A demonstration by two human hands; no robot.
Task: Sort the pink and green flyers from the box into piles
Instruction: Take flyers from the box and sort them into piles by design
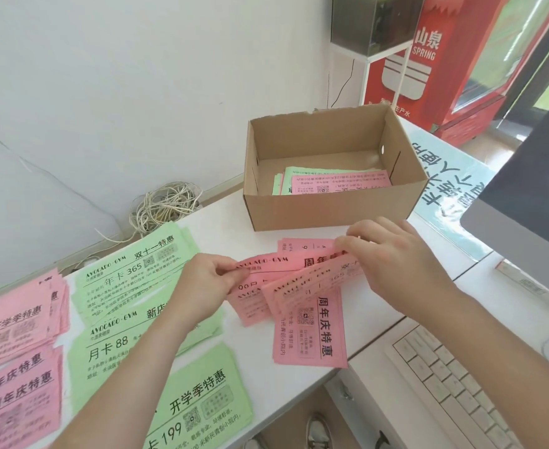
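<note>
Pink flyers [299, 286] are held as a loose fan between both hands, low over the table [228, 222] and just in front of the box [331, 209]. The left hand [208, 280] is closed in a pinch, thumb over fingers, on the left edge of the uppermost sheet. The right hand [393, 257] is curled over the far right corner of the fan, fingers bent down onto the sheets; its thumb is hidden. One sheet points lengthwise toward the table edge; whether it rests on the table cannot be told.

Different headings are printed on the fanned sheets, so the step in hand is judged to be the separation of one bunch by heading.

Three green piles [130, 270] are laid out beside the left forearm. Two pink piles [14, 319] lie beyond them at the far left. A few flyers lie in the box, a pink sheet [341, 183] on top of green ones [299, 171]; the task is therefore judged well advanced but unfinished.

For the next move, the pinched sheet would have to be drawn clear, its heading read, and the sheet carried across the green piles to the matching pink pile. A firm hold by the right hand would be required, lest the fan spill. A keyboard [444, 384] lies at the right.
</note>
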